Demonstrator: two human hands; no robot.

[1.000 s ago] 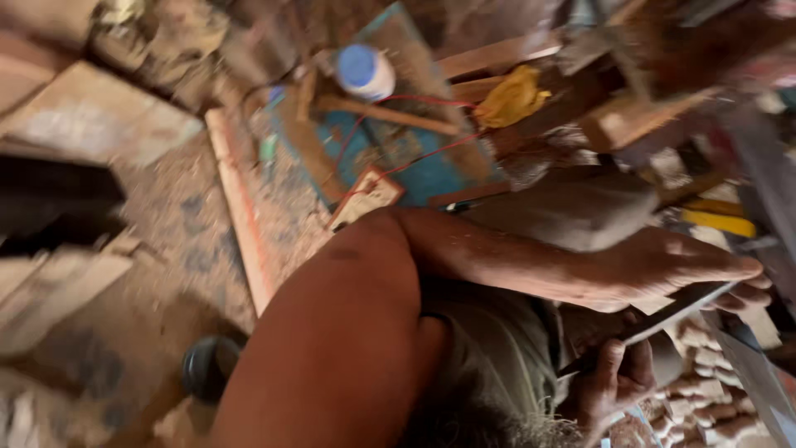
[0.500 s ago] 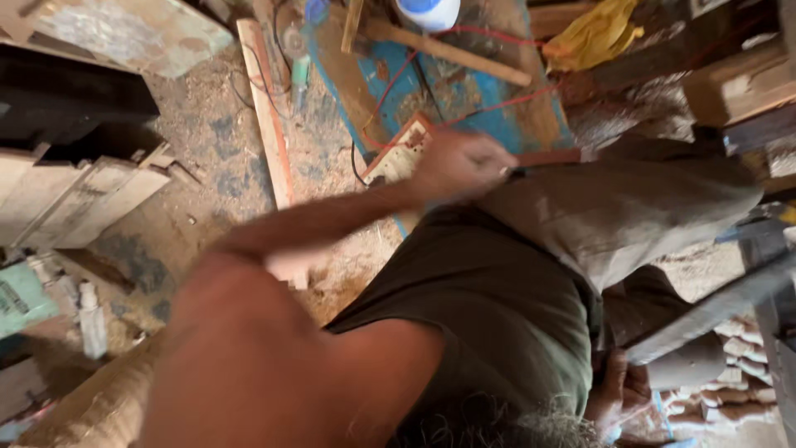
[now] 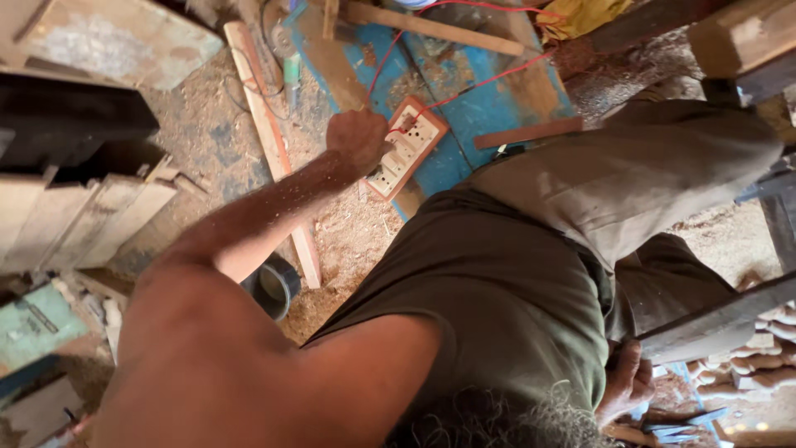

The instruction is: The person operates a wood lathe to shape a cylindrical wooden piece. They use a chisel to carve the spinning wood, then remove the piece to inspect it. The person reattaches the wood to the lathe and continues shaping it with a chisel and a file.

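While we lean over the sawdust-covered floor (image 3: pixel 207 141), our left hand (image 3: pixel 358 139) reaches down with its fingers curled, resting against the near edge of the white socket board in an orange wooden frame (image 3: pixel 408 146); whether it actually grips anything we cannot tell. The board lies on a worn blue wooden panel (image 3: pixel 489 104), with thin red wires (image 3: pixel 464 87) running from it. Our right hand (image 3: pixel 626 383), low at the bottom edge, clasps a dark wooden beam (image 3: pixel 721 319).
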